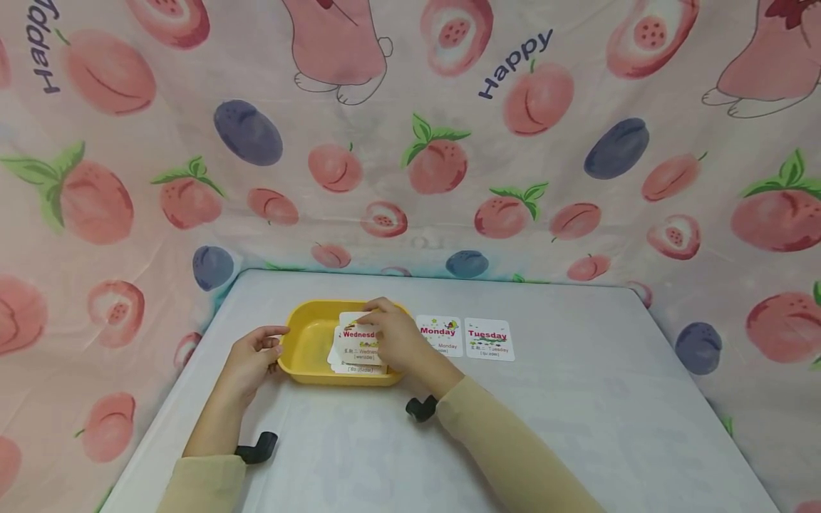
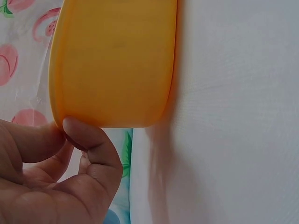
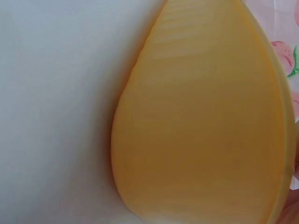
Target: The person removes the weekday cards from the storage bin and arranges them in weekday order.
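Observation:
A shallow yellow plastic tray (image 1: 306, 353) stands on the white table. My left hand (image 1: 252, 360) pinches its left rim between thumb and fingers; the left wrist view shows the fingertips (image 2: 81, 130) on the tray's edge (image 2: 117, 60). Inside the tray's right half lies a small pile of white cards, a Wednesday card (image 1: 355, 348) uppermost. My right hand (image 1: 400, 342) reaches over the tray's right end and pinches the Wednesday card near its upper edge, covering its right part. In the right wrist view the tray's outer wall (image 3: 201, 116) hides most of that hand.
Right of the tray, a Monday card (image 1: 442, 331) and a Tuesday card (image 1: 489, 339) lie side by side on the white table (image 1: 551, 427). My right hand overlaps the Monday card's lower left. A fruit-patterned cloth (image 1: 378, 142) hangs behind the table. Black wrist-camera mounts (image 1: 258, 449) stick out beside both sleeves.

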Demonstrator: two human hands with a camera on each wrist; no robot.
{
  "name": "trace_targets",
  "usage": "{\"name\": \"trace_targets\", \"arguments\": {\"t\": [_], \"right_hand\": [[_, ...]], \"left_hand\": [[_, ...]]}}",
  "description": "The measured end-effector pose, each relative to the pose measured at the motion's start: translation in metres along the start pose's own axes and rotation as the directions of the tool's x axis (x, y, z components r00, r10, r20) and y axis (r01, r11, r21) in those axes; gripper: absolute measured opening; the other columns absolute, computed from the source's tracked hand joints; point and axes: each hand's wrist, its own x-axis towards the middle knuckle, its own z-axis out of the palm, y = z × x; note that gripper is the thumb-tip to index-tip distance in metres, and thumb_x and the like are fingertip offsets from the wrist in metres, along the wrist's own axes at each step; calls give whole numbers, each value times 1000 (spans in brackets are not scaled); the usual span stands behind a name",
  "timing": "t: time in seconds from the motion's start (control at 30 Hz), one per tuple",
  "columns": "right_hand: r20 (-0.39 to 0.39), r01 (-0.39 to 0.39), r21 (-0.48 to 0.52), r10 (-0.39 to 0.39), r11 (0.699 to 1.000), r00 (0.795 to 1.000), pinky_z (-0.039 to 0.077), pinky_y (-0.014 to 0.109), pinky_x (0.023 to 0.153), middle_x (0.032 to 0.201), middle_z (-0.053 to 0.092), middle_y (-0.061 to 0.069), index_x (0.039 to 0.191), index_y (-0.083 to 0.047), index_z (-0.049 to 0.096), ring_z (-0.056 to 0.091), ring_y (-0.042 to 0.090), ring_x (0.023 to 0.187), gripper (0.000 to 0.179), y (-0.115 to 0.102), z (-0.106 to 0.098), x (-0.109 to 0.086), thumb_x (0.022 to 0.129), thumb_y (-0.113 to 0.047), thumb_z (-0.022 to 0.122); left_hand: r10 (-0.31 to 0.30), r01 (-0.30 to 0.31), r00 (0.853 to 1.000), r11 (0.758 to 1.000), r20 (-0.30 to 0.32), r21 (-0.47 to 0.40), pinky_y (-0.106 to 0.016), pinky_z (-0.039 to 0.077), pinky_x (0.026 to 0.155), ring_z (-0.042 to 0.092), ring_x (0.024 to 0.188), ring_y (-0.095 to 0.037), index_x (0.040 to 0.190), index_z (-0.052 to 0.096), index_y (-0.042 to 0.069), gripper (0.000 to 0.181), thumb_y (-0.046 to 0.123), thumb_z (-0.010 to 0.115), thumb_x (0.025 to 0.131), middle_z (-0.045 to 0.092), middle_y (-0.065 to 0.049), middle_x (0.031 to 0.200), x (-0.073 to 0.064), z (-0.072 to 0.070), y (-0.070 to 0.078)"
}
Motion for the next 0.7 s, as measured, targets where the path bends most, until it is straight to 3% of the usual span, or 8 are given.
{"name": "trace_targets", "arguments": {"t": [0.27, 0.7], "right_hand": [[-76, 27, 51, -23, 998, 997, 43, 37, 124, 153, 57, -3, 136, -14, 75, 56, 21, 145, 48, 2, -8, -9, 98, 11, 59], [-178, -38, 215, 77, 976, 981, 51, 41, 117, 150, 57, -6, 134, -15, 76, 57, 23, 145, 46, 11, -31, -25, 98, 11, 63]], "left_hand": [[-8, 9, 1000, 1000, 6, -12, -26, 57, 75, 54, 89, -19, 152, 54, 4, 42, 3, 54, 109, 50, -7, 112, 1, -1, 0], [-26, 26, 1000, 1000, 2, -16, -27, 58, 75, 54, 91, -20, 152, 54, 5, 43, 2, 52, 110, 50, -7, 113, -1, 0, 1]]}}
